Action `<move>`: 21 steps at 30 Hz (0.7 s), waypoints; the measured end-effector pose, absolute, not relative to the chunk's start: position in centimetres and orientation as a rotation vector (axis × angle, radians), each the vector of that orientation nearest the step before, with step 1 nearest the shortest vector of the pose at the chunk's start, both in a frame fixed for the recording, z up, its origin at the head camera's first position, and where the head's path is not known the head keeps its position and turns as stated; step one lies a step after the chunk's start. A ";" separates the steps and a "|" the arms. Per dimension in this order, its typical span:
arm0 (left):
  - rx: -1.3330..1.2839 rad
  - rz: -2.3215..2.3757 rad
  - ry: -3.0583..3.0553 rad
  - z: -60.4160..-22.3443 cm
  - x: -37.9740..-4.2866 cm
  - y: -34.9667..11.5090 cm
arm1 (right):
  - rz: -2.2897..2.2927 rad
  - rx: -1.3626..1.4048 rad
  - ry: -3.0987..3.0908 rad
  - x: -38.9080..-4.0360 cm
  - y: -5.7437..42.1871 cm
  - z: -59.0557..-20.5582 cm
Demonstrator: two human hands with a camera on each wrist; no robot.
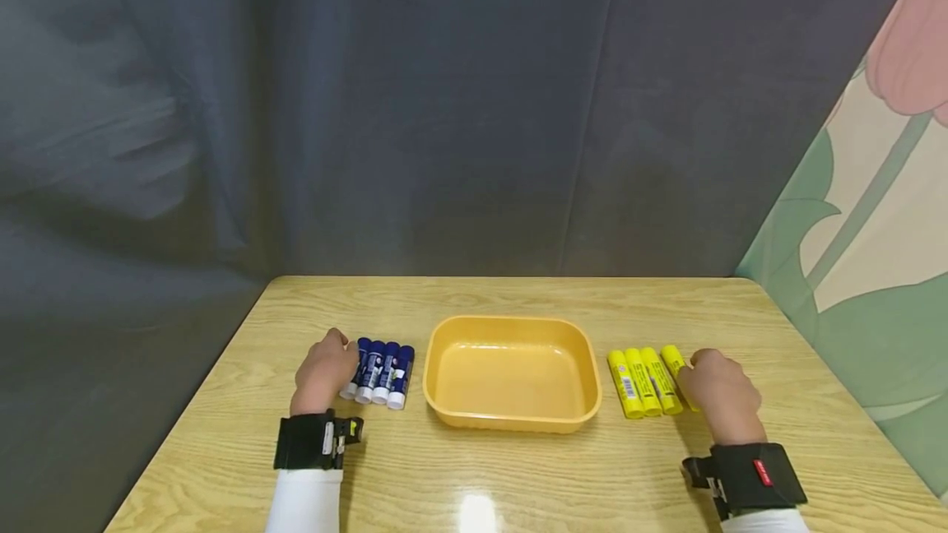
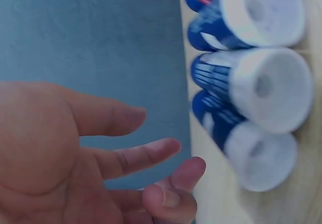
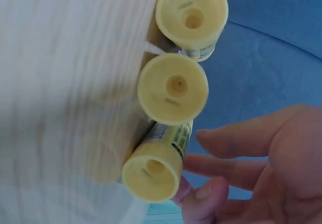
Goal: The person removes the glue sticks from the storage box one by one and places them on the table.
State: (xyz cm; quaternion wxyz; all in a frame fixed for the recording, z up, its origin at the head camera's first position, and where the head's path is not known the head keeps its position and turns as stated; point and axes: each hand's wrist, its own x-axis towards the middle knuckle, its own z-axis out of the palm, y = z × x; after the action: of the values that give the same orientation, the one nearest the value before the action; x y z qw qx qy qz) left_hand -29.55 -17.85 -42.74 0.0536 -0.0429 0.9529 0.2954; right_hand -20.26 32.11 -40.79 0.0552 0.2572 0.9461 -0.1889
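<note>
Several blue glue sticks (image 1: 385, 370) with white ends lie side by side on the left. My left hand (image 1: 327, 367) is at the outermost one; in the left wrist view its loosely bent fingers (image 2: 146, 153) stand apart from the white ends. Several yellow glue sticks (image 1: 643, 383) lie in a row on the right, the outermost yellow stick (image 3: 153, 176) slightly apart and angled. My right hand (image 1: 722, 389) reaches to that stick from the right, with fingertips right at its side and the thumb (image 3: 221, 141) held off it. Part of this stick is hidden by the hand in the head view.
A shallow yellow-orange plastic tub (image 1: 511, 420) stands between the two rows on the wooden table (image 1: 415, 475). A dark curtain (image 1: 459, 122) hangs behind the table and along its left side. A flower-patterned wall panel (image 1: 889, 270) borders the right edge.
</note>
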 end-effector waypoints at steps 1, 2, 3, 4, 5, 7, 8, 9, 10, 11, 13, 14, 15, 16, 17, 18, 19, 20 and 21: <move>-0.128 0.899 2.911 -42.5 -29.5 -17.7 | -0.575 0.779 2.868 -20.3 32.1 -40.8; -0.123 0.905 2.928 -42.2 -29.4 -17.6 | -0.578 0.778 2.865 -20.3 32.0 -40.9; -0.117 0.915 2.939 -41.9 -29.2 -17.4 | -0.579 0.782 2.863 -20.3 32.0 -40.9; -0.107 0.926 2.949 -41.5 -29.1 -17.2 | -0.583 0.785 2.861 -20.4 32.0 -41.0; -0.096 0.935 2.960 -41.1 -28.9 -17.0 | -0.587 0.790 2.859 -20.4 31.9 -41.0; -0.075 0.956 2.971 -40.5 -28.6 -16.4 | -0.591 0.796 2.861 -20.5 31.9 -41.1; -0.060 0.970 2.970 -40.1 -28.4 -16.0 | -0.592 0.797 2.863 -20.5 31.9 -41.2; -0.044 0.979 2.970 -39.9 -28.2 -15.5 | -0.591 0.796 2.866 -20.6 31.9 -41.2; -0.028 0.980 2.971 -39.6 -28.0 -15.0 | -0.590 0.794 2.869 -20.6 31.9 -41.2; -0.007 0.974 2.975 -39.4 -27.9 -14.5 | -0.587 0.794 2.872 -20.6 31.9 -41.2; 0.040 0.963 2.980 -39.2 -27.5 -13.4 | -0.579 0.792 2.875 -20.7 31.9 -41.2; 0.061 0.955 2.978 -39.1 -27.4 -12.9 | -0.577 0.788 2.875 -20.7 31.9 -41.2; 0.083 0.938 2.981 -39.0 -27.3 -12.4 | -0.575 0.783 2.874 -20.7 31.9 -41.2; 0.105 0.922 2.979 -39.0 -27.2 -11.9 | -0.572 0.778 2.872 -20.7 31.9 -41.2; 0.123 0.910 2.976 -39.0 -27.1 -11.5 | -0.569 0.773 2.870 -20.7 31.9 -41.2; 0.135 0.899 2.971 -39.0 -26.9 -11.1 | -0.564 0.770 2.869 -20.8 31.8 -41.3; 0.146 0.888 2.964 -39.0 -26.9 -10.7 | -0.562 0.764 2.867 -20.7 31.8 -41.3; 0.157 0.872 2.957 -39.0 -26.8 -10.4 | -0.561 0.763 2.867 -20.8 31.7 -41.3; 0.165 0.858 2.951 -39.0 -26.7 -10.1 | -0.560 0.762 2.867 -20.8 31.7 -41.2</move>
State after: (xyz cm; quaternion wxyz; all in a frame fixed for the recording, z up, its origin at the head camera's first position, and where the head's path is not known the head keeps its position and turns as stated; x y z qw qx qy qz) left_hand -26.69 -10.08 -39.04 0.0322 0.0536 0.9584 0.2786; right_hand -20.75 31.68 -41.23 0.0612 0.2518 0.9480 -0.1850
